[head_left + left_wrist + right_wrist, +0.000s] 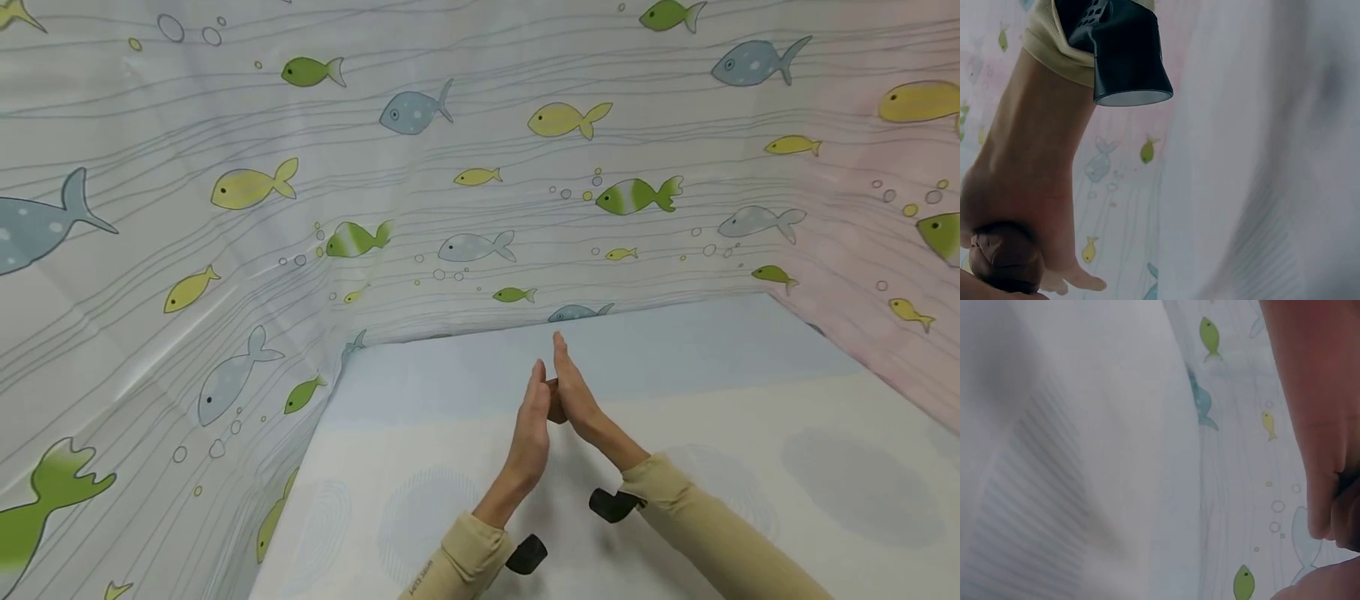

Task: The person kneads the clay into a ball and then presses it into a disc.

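Left hand and right hand pressed palm to palm, fingers straight, sandwiching a brown lump (material unclear) above the bench.

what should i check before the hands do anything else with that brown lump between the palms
1. Brown lump sits between both palms: ok, pressed between left hand and right hand.
2. Fingers straight, not curled round it: ok in the head view.
3. Lump's shape: cannot tell fully; the left wrist view shows a rounded brown mass, partly hidden.
4. Hands raised off the table: cannot tell how far above it they are.
5. Fish-print curtain stands apart from the hands: ok.
6. Bits stuck to the palms or dropped on the table: cannot tell.
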{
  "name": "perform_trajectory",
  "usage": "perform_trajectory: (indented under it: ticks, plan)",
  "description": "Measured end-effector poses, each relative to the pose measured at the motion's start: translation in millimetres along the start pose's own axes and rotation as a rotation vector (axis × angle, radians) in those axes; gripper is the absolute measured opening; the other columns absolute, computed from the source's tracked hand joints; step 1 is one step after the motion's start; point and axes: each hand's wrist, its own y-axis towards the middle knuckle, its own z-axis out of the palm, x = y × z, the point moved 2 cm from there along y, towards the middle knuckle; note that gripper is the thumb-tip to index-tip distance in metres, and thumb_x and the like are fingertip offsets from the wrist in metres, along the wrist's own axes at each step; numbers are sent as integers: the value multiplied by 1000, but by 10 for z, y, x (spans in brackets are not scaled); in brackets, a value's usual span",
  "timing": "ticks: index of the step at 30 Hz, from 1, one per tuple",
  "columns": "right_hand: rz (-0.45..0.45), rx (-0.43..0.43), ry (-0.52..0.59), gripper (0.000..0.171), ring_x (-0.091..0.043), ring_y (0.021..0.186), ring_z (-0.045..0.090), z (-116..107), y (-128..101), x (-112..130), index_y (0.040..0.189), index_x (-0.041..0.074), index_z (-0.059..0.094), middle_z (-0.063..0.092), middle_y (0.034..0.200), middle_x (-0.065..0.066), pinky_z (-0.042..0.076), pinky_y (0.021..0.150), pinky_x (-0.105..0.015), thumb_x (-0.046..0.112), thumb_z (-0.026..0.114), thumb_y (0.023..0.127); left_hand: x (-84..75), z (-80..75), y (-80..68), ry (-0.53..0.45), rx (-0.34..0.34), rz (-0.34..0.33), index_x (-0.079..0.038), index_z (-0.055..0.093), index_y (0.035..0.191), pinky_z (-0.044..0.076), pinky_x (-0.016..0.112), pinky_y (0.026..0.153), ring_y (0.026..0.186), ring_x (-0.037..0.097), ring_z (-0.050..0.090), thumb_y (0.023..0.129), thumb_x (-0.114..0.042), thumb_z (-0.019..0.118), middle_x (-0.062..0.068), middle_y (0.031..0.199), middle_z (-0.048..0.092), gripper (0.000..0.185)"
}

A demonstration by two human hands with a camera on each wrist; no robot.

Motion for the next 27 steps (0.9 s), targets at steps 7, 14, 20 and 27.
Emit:
perform_trajectory:
  ticks: [7, 14, 20, 27]
  plan:
    - [-26, 55, -21, 65, -13, 68, 50, 17, 52, -26, 160, 16, -4, 57, 87, -11, 43, 80, -26, 50, 5, 106, -27, -40, 35, 37, -40, 52, -3, 10, 158, 7, 49, 121, 152, 19, 5, 108, -42, 14, 9, 161, 28, 64]
    - [-53, 108, 1, 64, -20, 130, 41, 70, 54, -8, 159, 11, -4, 38, 147, -26, 11, 121, -48, 47, 6, 107, -41, -76, 94, 32, -53, 60, -8, 12, 159, 4, 49, 122, 152, 15, 2, 107, -43, 13, 7, 160, 29, 63]
    - [-65, 152, 59, 64, -12, 118, 44, 137, 22, 24, 159, 9, 0, 32, 156, -15, 36, 103, -29, 46, 8, 108, -73, -110, 157, 34, -75, 72, -11, 12, 160, 0, 51, 121, 153, 18, -3, 106, -46, 15, 2, 166, 7, 64]
    - [-68, 163, 96, 67, -9, 95, 45, 215, -111, 15, 149, -6, 33, 48, 103, -3, 40, 81, -21, 42, 9, 108, -71, -176, 186, 41, -109, 40, -11, 9, 160, 1, 45, 122, 152, 13, -2, 105, -49, 18, -2, 166, 4, 67]
